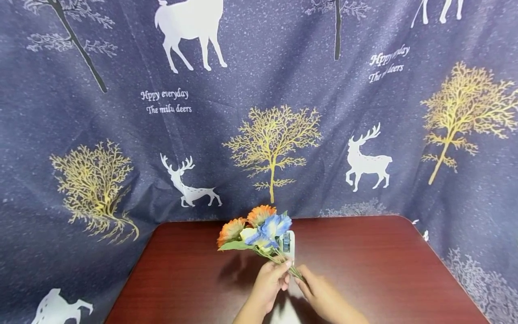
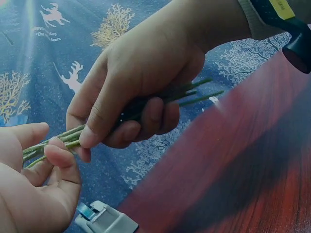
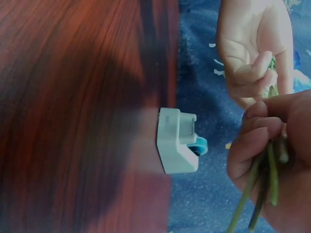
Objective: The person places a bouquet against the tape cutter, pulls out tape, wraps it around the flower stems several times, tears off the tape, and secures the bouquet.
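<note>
A bunch of flowers (image 1: 263, 229) with orange, blue and white blooms leans to the left over the table, a green leaf below the blooms. My left hand (image 1: 268, 284) holds the stems just under the blooms, with thumb and curled fingers about them. Close beside it, my right hand (image 1: 325, 294) grips the lower stems. In the left wrist view the right hand's fingers (image 2: 153, 114) curl round the green stems (image 2: 73, 136). Cut stem ends (image 3: 273, 179) stick out of the right fist in the right wrist view; the blooms are mostly hidden there.
A white tape dispenser (image 1: 291, 245) with blue tape stands on the table behind the hands, partly covered by the flowers. The reddish-brown wooden table (image 1: 364, 252) has rounded back corners. Behind it hangs a dark blue cloth (image 1: 283, 81) printed with deer and trees.
</note>
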The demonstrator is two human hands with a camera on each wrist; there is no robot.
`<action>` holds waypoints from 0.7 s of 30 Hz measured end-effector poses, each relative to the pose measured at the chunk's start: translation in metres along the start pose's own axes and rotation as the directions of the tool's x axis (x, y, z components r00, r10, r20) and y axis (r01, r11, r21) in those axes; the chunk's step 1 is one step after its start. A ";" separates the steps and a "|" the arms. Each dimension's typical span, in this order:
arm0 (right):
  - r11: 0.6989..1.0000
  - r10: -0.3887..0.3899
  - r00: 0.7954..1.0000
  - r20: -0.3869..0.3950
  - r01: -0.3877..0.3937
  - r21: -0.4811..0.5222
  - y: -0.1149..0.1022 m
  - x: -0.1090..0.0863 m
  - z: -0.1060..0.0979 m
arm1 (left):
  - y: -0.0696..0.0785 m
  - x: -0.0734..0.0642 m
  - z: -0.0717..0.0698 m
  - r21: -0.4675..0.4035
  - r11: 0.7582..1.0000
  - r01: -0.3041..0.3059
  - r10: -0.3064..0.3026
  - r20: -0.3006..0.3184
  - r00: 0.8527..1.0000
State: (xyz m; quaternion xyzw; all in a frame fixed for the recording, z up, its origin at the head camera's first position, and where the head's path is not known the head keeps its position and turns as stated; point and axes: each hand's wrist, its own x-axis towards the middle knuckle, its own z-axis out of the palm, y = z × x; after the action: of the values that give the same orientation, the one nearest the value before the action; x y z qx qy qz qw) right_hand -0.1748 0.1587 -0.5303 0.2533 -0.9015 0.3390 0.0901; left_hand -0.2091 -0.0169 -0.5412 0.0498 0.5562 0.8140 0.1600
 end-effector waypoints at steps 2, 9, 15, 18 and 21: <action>0.999 -0.024 1.000 -0.002 0.024 -0.035 0.000 0.001 0.001 | 0.000 0.000 0.000 -0.016 1.000 0.006 -0.006 -0.018 1.000; 0.984 -0.099 0.994 -0.041 0.091 -0.153 -0.003 0.002 0.001 | 0.000 -0.001 -0.003 -0.047 0.999 -0.011 0.009 -0.049 0.999; 0.947 -0.199 0.973 -0.113 0.161 -0.279 -0.002 0.004 0.000 | 0.002 -0.003 -0.004 -0.093 0.995 -0.022 0.018 -0.040 0.999; 0.934 -0.210 0.968 -0.138 0.157 -0.322 -0.002 0.005 0.000 | 0.003 -0.003 -0.002 -0.118 0.993 -0.020 0.014 -0.052 0.999; 0.949 -0.140 0.982 -0.128 0.097 -0.298 -0.002 0.006 0.001 | 0.004 -0.003 -0.001 -0.129 0.991 -0.036 0.029 -0.053 0.998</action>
State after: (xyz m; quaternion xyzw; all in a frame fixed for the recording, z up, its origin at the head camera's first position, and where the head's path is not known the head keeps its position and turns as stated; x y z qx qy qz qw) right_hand -0.1792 0.1541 -0.5279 0.2653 -0.9155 0.2145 0.2130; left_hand -0.2074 -0.0199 -0.5375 0.0274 0.5052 0.8519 0.1354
